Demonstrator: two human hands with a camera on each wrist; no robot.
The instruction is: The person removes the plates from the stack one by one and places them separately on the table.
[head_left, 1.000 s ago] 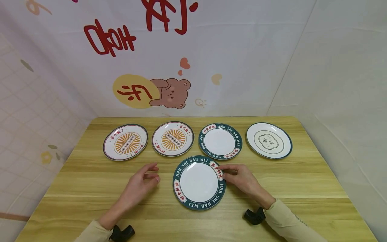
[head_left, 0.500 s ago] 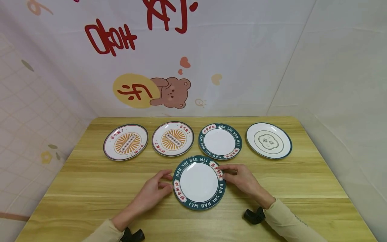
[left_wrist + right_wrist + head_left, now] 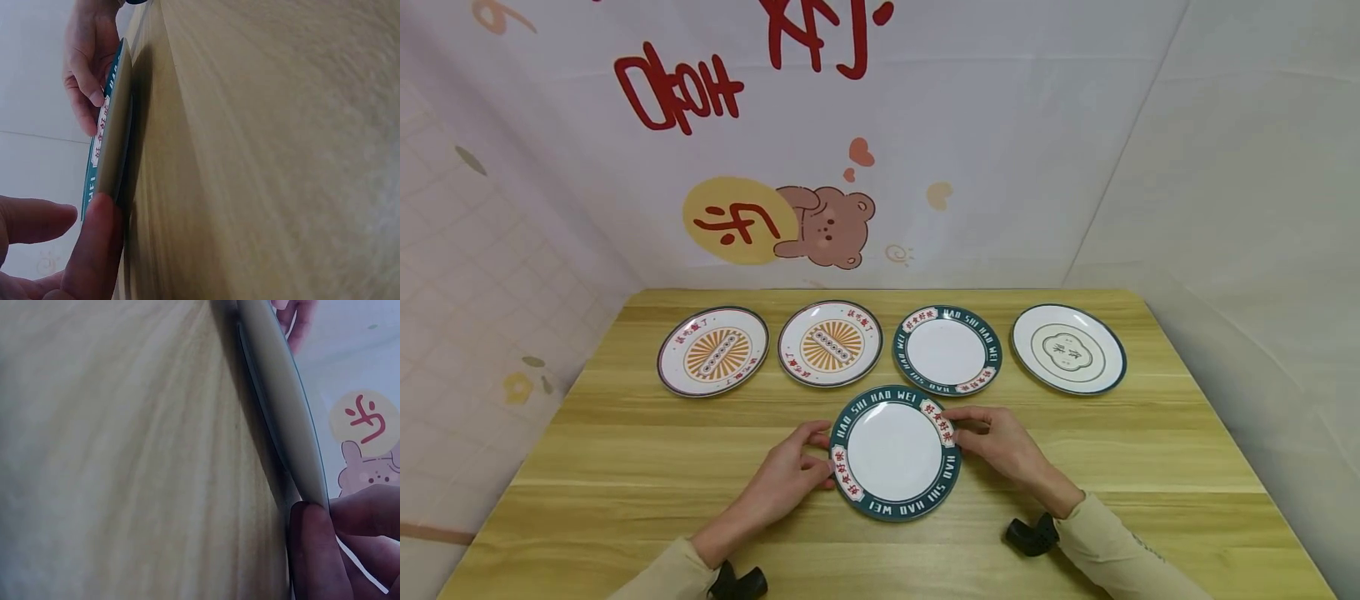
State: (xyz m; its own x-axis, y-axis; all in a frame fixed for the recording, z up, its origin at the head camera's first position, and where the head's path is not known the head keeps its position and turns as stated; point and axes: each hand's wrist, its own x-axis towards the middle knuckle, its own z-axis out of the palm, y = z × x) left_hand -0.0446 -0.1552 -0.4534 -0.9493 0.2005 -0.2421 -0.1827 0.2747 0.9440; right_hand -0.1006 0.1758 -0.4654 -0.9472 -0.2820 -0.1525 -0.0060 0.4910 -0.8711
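Note:
A round white plate (image 3: 893, 454) with a green lettered rim lies face up on the table between both hands. My left hand (image 3: 786, 479) is at its left rim; the left wrist view shows one digit against the underside and another by the upper edge. On the opposite side my right hand (image 3: 1003, 446) pinches the rim, with a finger (image 3: 319, 550) beneath it in the right wrist view. Behind this plate stands a row: two plates with orange sunburst centres (image 3: 717, 352) (image 3: 831, 343), a similar green-rimmed plate (image 3: 947, 350), and a blue-rimmed plate (image 3: 1068, 349).
The wooden table (image 3: 880, 558) reaches back to a white wall cloth with red characters and a printed bear (image 3: 835, 227). Pale cloth also hangs on both sides. A black device (image 3: 1032, 535) sits at the right wrist, another (image 3: 739, 583) at the left.
My left hand has moved right from the bare wood to the green-rimmed plate's left edge. The right hand keeps its hold, and the plates lie where they were.

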